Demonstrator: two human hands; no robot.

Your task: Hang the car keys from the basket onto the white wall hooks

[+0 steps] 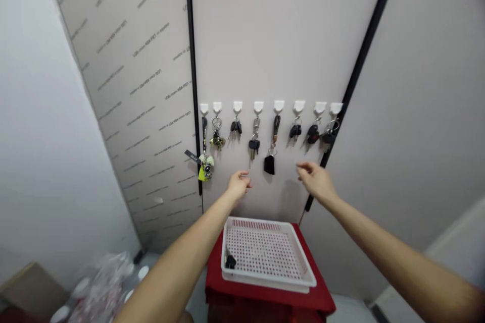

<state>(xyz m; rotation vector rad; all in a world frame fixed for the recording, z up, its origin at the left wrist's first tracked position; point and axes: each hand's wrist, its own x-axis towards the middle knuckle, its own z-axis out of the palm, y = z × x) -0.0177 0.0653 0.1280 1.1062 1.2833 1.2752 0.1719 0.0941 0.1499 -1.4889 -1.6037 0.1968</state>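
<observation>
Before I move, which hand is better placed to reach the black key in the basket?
Probably the left hand: the key lies left in the basket, below that hand; the right hand is farther away.

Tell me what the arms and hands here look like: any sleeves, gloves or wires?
They belong to a person, not a machine. The left hand and right hand wear no gloves. The left forearm and right forearm are bare, with no sleeve, watch, bracelet or wire visible.

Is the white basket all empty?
No, a black key lies inside the basket, in its near left corner.
</observation>
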